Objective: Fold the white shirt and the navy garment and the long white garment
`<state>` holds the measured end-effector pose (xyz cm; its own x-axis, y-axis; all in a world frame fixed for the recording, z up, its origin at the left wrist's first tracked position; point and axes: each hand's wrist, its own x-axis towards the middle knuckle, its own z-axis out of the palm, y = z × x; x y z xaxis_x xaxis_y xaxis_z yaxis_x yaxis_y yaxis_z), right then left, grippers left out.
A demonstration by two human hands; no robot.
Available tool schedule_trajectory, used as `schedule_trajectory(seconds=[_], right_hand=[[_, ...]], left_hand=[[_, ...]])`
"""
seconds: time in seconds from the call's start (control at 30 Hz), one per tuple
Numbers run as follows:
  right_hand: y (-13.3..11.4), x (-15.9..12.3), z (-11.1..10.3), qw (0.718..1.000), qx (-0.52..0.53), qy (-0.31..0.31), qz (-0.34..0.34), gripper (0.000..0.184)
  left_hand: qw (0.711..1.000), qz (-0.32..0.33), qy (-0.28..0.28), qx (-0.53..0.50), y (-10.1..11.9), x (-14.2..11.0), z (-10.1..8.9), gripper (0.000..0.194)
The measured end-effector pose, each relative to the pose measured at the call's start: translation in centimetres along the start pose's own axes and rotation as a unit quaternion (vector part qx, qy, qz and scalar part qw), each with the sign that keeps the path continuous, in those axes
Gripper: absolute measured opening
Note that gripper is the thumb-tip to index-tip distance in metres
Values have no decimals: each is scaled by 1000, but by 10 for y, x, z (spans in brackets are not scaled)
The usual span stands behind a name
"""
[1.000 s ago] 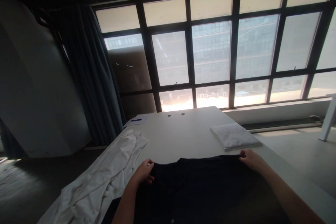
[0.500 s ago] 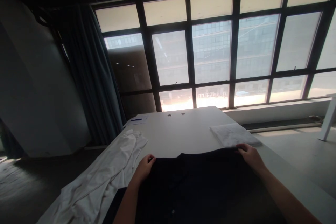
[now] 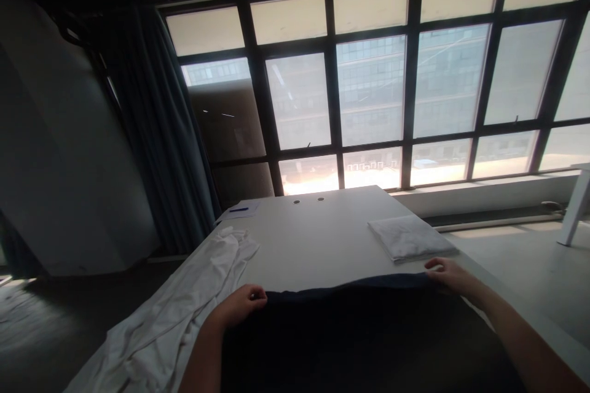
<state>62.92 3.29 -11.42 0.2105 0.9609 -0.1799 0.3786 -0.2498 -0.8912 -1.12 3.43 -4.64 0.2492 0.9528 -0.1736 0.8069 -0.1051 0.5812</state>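
A dark navy shirt is stretched between my two hands over the near end of the white table. My left hand pinches its upper left corner, fingers closed on the cloth. At the opposite corner, my right hand grips the edge between thumb and fingers. The top edge sags slightly, and a bluer strip of fabric shows along it. The shirt's lower part runs out of view at the bottom.
Crumpled white cloth lies along the table's left side. A neatly folded white cloth rests near the right edge. Paper with a blue pen sits at the far left corner. Beyond are a dark curtain and windows.
My hands rose slightly with the shirt, then came lower and a little farther apart. The notch in its top edge and the small white button no longer show; a smooth bluish edge does.
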Motion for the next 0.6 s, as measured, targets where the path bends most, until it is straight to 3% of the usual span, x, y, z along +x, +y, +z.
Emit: schedule_trajectory(seconds=[0.13, 0.27, 0.4, 0.6], right_hand=[[19, 0, -4, 987, -148, -50, 27, 41], [27, -1, -1, 982, -178, -50, 46, 37], [23, -3, 4, 982, -176, -49, 50, 36], [17, -9, -1, 981, -170, -71, 55, 38]], left_hand=[[997, -56, -32, 50, 2, -3, 5, 22], [991, -79, -18, 108, 25, -3, 14, 35], [991, -15, -7, 133, 65, -2, 35, 43], [982, 134, -84, 103, 116, 3, 98, 34]])
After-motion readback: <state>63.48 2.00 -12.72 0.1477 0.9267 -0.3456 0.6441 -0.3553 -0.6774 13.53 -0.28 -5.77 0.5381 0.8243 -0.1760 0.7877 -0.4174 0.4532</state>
